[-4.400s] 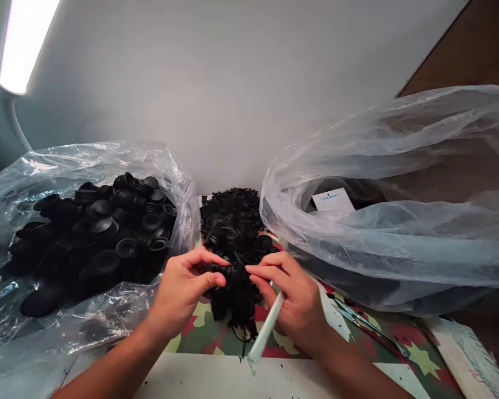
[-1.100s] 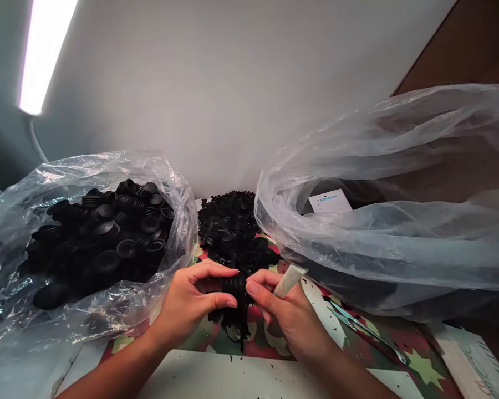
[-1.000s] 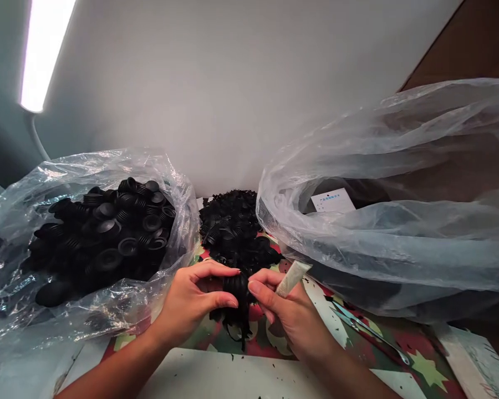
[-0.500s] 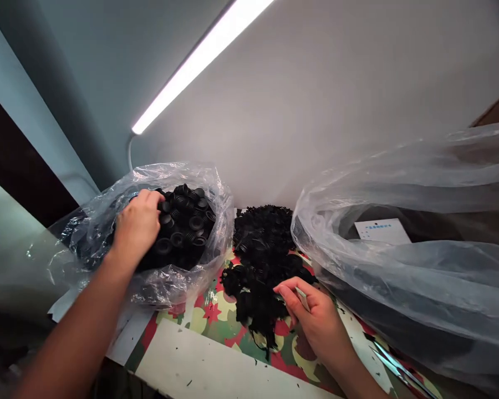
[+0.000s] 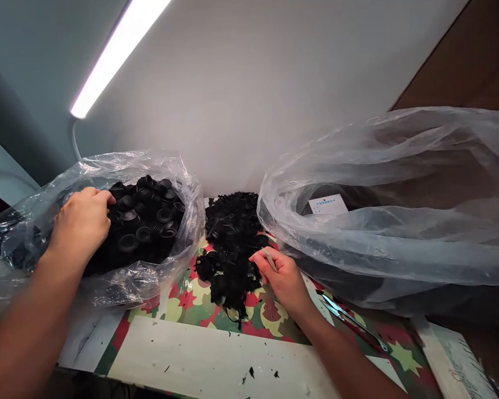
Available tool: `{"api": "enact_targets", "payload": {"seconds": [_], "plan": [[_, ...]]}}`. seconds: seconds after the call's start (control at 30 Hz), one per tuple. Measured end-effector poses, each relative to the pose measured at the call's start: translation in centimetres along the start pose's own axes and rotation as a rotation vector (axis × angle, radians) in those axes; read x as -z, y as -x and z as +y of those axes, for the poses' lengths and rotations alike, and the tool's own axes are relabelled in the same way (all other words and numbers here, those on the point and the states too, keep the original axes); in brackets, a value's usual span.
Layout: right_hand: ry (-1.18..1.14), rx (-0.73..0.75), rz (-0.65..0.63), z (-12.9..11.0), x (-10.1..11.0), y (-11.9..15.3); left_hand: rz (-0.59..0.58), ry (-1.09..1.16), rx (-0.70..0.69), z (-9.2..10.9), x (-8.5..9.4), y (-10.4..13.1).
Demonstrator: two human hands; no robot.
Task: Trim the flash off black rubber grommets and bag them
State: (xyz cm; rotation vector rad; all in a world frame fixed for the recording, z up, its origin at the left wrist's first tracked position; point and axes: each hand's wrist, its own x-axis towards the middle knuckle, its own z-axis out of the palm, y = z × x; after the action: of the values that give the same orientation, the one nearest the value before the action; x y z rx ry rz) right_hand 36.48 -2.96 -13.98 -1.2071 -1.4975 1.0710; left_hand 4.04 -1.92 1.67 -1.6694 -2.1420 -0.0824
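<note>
My left hand (image 5: 81, 221) reaches into a clear plastic bag (image 5: 149, 285) at the left, its fingers curled down among ribbed black rubber parts (image 5: 143, 234); what the fingertips hold is hidden. My right hand (image 5: 280, 274) is over the patterned table covering, fingers pinched around a thin pale tool (image 5: 269, 259). Just left of that hand lies a heap of black scraps and parts (image 5: 233, 227), which trails toward the front of the table.
A large clear bag (image 5: 378, 233) fills the right side, with a white printed card (image 5: 328, 205) inside its mouth. Scissors (image 5: 353, 324) lie right of my right forearm. A white board (image 5: 208, 357) runs along the front edge. A lit tube lamp (image 5: 116, 55) hangs above left.
The view has turned to the right, so the bags and heap appear farther left. My left hand is still in the left bag, and my right hand still pinches the pale tool.
</note>
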Motion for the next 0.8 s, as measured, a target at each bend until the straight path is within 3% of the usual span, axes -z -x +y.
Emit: {"api": "enact_targets", "payload": {"seconds": [0.13, 0.23, 0.3, 0.37, 0.47, 0.53, 0.57, 0.63, 0.7, 0.8], "plan": [[0.174, -0.051, -0.176, 0.3, -0.8, 0.4, 0.020, 0.221, -0.194, 4.1, -0.2, 2.3], [0.278, -0.044, -0.215, 0.5, -1.7, 0.7, -0.186, 0.517, -0.498, 8.6, -1.9, 4.6], [0.320, -0.007, -0.193, 0.5, -1.8, 0.7, -0.327, 0.660, -0.604, 11.3, -3.3, 6.0], [0.349, 0.005, -0.167, 0.5, -1.6, 0.4, -0.503, 0.784, -0.602, 13.2, -4.5, 7.0], [0.359, -0.012, -0.132, 0.4, -0.8, -0.3, -0.926, 0.978, -0.513, 14.4, -6.1, 7.8], [0.334, -0.028, -0.110, 0.4, -0.4, -0.6, -1.050, 1.100, -0.394, 14.5, -7.2, 8.0], [0.296, -0.043, -0.104, 0.4, -0.4, -0.8, -1.008, 1.154, -0.337, 14.5, -7.7, 8.0], [0.177, -0.086, -0.107, 0.4, -0.4, -0.9, -0.816, 1.240, -0.292, 14.6, -8.4, 8.2], [0.030, -0.123, -0.125, 0.4, -0.6, -0.9, -0.656, 1.274, -0.338, 14.7, -8.8, 8.4], [-0.126, -0.128, -0.122, 0.1, -1.1, -0.5, -0.525, 1.251, -0.410, 14.9, -9.0, 8.5]]}}
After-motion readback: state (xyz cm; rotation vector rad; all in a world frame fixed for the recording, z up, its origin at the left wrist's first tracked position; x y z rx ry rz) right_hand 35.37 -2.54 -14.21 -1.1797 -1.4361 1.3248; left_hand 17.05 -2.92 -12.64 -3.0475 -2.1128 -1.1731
